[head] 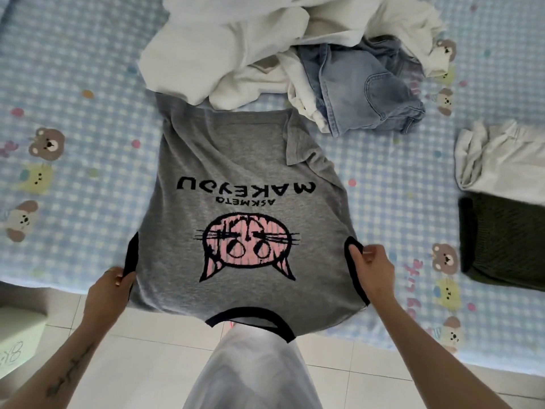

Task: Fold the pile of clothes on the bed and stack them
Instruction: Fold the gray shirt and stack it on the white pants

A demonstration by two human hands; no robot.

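The person is spreading a grey sleeveless cat-print top [236, 178] face up on the checked bear-print bed sheet [73, 93], neckline hanging toward them off the bed's near edge, hem reaching to twelve o'clock under the heap. The left hand [110, 283] is pinching the black-trimmed armhole at eight o'clock of the print, fingers curled round the edge. The right hand [373, 268] is gripping the opposite armhole at four o'clock, thumb and fingers clamped on the trim. Both hands are holding the garment taut between them.

Progress looks early to middling. Over at three o'clock a small stack is standing: a dark green knit [501, 240] folded flat, with a pale folded garment [501, 160] lying just beyond it, touching or overlapping it, I cannot tell which. So a couple of items appear done.

Plenty is waiting. At twelve o'clock the unfolded pile is sitting: bulky white clothing [236, 39] in a rumpled heap, and a crumpled piece of light blue denim [362, 90] at one o'clock, lying against it. The grey top's hem corner is flipped over at one o'clock and wants smoothing before any fold; the top itself is not yet folded at all.
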